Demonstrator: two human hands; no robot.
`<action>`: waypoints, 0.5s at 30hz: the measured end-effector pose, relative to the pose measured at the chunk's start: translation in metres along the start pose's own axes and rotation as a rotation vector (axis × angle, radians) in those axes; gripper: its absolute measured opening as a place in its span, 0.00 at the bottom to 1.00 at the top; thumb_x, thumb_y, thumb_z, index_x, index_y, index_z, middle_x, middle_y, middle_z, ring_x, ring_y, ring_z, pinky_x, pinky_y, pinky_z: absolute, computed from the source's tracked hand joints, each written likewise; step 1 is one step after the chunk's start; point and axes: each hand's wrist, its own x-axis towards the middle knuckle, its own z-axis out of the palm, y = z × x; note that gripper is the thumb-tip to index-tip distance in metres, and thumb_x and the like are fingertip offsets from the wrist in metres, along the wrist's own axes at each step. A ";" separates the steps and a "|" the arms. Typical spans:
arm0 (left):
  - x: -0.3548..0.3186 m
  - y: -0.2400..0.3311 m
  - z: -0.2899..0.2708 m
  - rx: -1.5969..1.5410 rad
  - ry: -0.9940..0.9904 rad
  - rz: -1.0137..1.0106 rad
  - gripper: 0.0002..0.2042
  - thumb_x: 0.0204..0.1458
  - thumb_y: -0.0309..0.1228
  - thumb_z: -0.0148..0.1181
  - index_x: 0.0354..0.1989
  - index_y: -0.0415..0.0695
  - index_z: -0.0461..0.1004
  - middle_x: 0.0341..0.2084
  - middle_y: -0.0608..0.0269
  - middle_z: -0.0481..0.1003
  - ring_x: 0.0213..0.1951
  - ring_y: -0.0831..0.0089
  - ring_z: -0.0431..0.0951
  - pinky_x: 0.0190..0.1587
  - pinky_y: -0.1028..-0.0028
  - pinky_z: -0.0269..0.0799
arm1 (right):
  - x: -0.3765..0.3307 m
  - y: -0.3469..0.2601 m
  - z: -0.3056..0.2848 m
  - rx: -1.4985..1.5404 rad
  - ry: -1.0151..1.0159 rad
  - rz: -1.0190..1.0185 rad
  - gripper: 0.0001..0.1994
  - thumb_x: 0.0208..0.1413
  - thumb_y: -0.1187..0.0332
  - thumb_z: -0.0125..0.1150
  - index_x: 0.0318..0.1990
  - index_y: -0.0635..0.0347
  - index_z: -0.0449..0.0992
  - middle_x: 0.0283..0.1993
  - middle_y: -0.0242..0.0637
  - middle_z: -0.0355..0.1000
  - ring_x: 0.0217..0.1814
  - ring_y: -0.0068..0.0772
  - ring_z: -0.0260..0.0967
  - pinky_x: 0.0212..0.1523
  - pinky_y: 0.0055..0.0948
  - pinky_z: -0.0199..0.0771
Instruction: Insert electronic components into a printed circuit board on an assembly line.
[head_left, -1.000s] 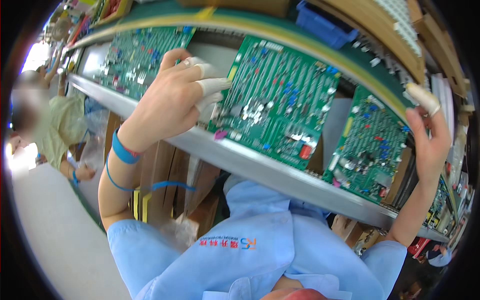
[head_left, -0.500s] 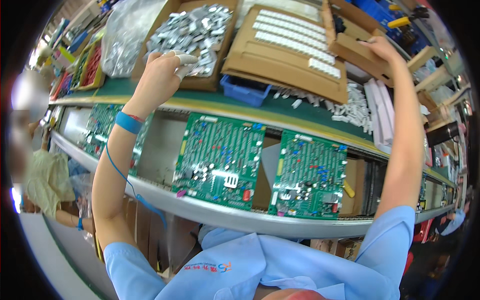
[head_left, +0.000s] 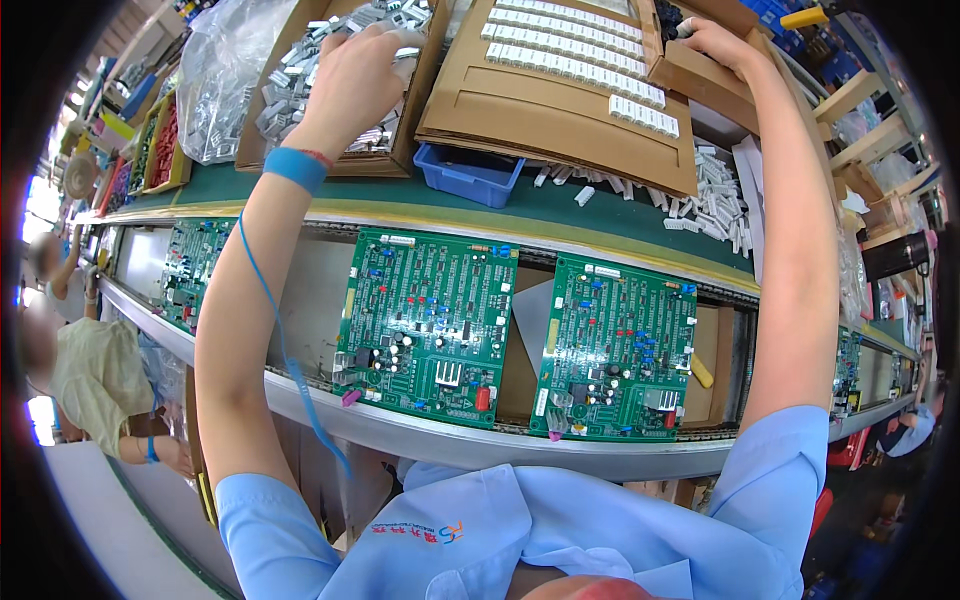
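Best way thru: btwn my forearms (head_left: 795, 280), over the 2 green boards (head_left: 430, 320).
L side: metal-parts box (head_left: 422, 105) wall stands right of my L hand (head_left: 355, 85); blue cord (head_left: 300, 385) hangs across the near rail (head_left: 600, 458). R side: small carton (head_left: 695, 85) wall is close by my R hand (head_left: 720, 45). Btwn boxes: cardboard sheet (head_left: 560, 125) w/ white rows, blue bin (head_left: 465, 180) & loose white pcs (head_left: 715, 205) just beside it.

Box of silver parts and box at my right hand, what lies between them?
In the head view, mainly a brown cardboard sheet bearing rows of white parts.
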 end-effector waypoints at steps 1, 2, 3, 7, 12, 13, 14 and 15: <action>0.009 0.012 0.004 -0.033 0.040 0.061 0.13 0.53 0.29 0.56 0.47 0.51 0.78 0.36 0.56 0.78 0.41 0.59 0.76 0.55 0.61 0.59 | -0.001 0.011 -0.006 -0.041 0.021 0.059 0.13 0.58 0.66 0.56 0.49 0.56 0.75 0.48 0.31 0.75 0.49 0.24 0.68 0.53 0.29 0.63; 0.012 0.017 0.003 -0.037 0.068 0.106 0.13 0.53 0.30 0.56 0.47 0.51 0.78 0.35 0.57 0.78 0.41 0.60 0.76 0.55 0.61 0.59 | 0.007 0.013 -0.004 -0.034 0.014 0.049 0.13 0.58 0.66 0.56 0.49 0.56 0.75 0.48 0.31 0.75 0.49 0.24 0.68 0.53 0.29 0.63; 0.017 0.021 0.010 -0.038 0.098 0.142 0.13 0.54 0.29 0.54 0.47 0.52 0.78 0.36 0.57 0.78 0.42 0.60 0.76 0.55 0.60 0.59 | 0.014 0.015 -0.004 -0.054 0.037 0.006 0.12 0.57 0.67 0.57 0.47 0.57 0.76 0.46 0.31 0.75 0.46 0.24 0.69 0.51 0.30 0.64; 0.039 0.035 0.036 -0.038 0.100 0.212 0.12 0.55 0.29 0.53 0.46 0.51 0.78 0.38 0.57 0.77 0.43 0.59 0.76 0.54 0.60 0.60 | 0.018 0.030 0.001 0.122 0.267 -0.094 0.10 0.56 0.69 0.58 0.45 0.58 0.76 0.40 0.30 0.75 0.39 0.25 0.71 0.38 0.24 0.70; 0.063 0.048 0.060 0.005 -0.014 0.165 0.13 0.54 0.31 0.51 0.44 0.54 0.79 0.35 0.59 0.77 0.42 0.62 0.77 0.48 0.59 0.62 | -0.004 0.055 -0.051 0.912 0.280 0.211 0.11 0.56 0.74 0.59 0.46 0.63 0.73 0.36 0.35 0.72 0.38 0.26 0.73 0.19 0.08 0.67; 0.061 0.050 0.058 -0.018 -0.018 0.161 0.11 0.54 0.32 0.52 0.43 0.52 0.80 0.35 0.57 0.76 0.42 0.59 0.77 0.47 0.59 0.62 | -0.008 0.050 -0.046 1.205 0.240 0.191 0.09 0.57 0.74 0.56 0.45 0.65 0.72 0.35 0.38 0.71 0.35 0.28 0.72 0.19 0.09 0.69; 0.059 0.048 0.057 -0.019 -0.013 0.163 0.11 0.54 0.32 0.52 0.43 0.52 0.80 0.35 0.57 0.76 0.42 0.59 0.77 0.47 0.59 0.62 | -0.013 0.037 -0.040 1.497 0.190 0.159 0.07 0.58 0.75 0.54 0.43 0.66 0.71 0.34 0.40 0.71 0.31 0.30 0.71 0.19 0.10 0.71; 0.058 0.045 0.057 -0.031 -0.059 0.126 0.11 0.56 0.34 0.52 0.44 0.51 0.79 0.36 0.56 0.76 0.44 0.58 0.76 0.50 0.58 0.62 | -0.020 0.023 -0.034 1.787 0.133 0.121 0.06 0.59 0.75 0.52 0.42 0.67 0.71 0.34 0.43 0.70 0.27 0.31 0.70 0.18 0.10 0.73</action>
